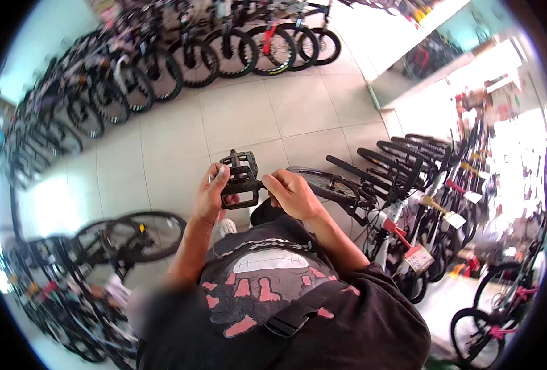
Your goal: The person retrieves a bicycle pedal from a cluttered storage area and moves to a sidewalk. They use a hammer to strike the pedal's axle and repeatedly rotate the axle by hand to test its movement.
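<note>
Black platform bicycle pedals (241, 192), seemingly a pair held together, are raised in front of my chest. My left hand (209, 196) grips their left side, thumb on top and fingers curled beneath. At the right end my right hand (293, 193) pinches the short spindle between thumb and fingers. The right fingertips are partly hidden behind the hand. Below the pedals, part of a light shoe (225, 228) shows beside my dark printed shirt (267, 271).
A long row of bicycles (190, 61) stands along the far side. More bicycles (403, 166) with hanging tags crowd close on my right, and others (131, 237) stand at the left. A glass display case (421, 68) is at the far right, on the pale tiled floor (242, 117).
</note>
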Motion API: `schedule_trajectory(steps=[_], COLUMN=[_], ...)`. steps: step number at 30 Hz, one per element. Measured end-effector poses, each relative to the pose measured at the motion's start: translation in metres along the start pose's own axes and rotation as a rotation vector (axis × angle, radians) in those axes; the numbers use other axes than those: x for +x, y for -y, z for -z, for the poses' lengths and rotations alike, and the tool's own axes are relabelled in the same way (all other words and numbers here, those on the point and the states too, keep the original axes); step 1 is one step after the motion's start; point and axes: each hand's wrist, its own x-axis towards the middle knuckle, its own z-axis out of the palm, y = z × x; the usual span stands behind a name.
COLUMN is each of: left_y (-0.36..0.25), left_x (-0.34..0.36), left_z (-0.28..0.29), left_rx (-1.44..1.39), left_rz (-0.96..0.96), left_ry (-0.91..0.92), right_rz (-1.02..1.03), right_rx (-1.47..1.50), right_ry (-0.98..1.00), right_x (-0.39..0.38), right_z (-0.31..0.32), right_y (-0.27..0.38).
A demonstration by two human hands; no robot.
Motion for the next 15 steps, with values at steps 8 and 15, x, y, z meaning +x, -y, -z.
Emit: schedule_trajectory(steps=[8, 15], left_y=[-0.048, -0.080], left_x=[0.221, 0.371], left_z=[-0.087, -0.143], left_rx=[0.101, 0.002], left_rz=[0.106, 0.222], left_ry=[0.009, 0.110], right_rz=[0.258, 0.499], right_rx=[0.069, -0.037], right_ry=[-0.174, -0.189], right_x=[0.170, 0.273], right_z=[0.125, 0.237], right_y=[-0.014, 0.026])
